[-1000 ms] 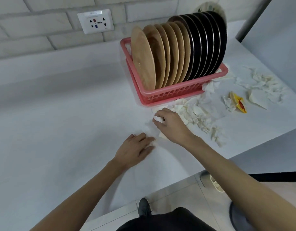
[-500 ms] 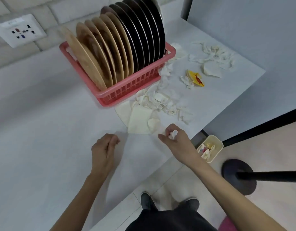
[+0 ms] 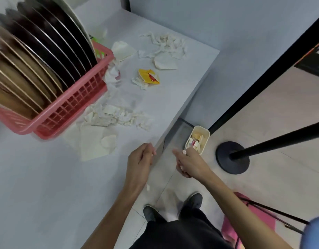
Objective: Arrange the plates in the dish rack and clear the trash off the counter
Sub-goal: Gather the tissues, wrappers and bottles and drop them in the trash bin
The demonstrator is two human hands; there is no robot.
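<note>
- You are pinching a small white paper scrap (image 3: 184,152) in your right hand (image 3: 189,164). It is looking very light and soft, so a gentle pinch is likely doing the job. It could flutter away if you let go too high.
- Your right hand is hanging past the counter (image 3: 47,177) edge, just by the little bin (image 3: 206,141) on the floor.
- Your left hand (image 3: 140,162) is hanging over the counter edge with its fingers loosely curled. Nothing is showing in it.
- More torn paper (image 3: 110,115) is lying on the counter, right beside the pink rack (image 3: 74,105). It is looking thin, white and crumpled. Scooping up the bunched middle is probably working better than picking up single bits.
- A yellow wrapper (image 3: 148,77) is lying farther back. It is looking shiny, so maybe slippery. Try pinching a folded corner.
- The plates (image 3: 47,51) are standing on edge in the rack, brown ones and dark ones.
</note>
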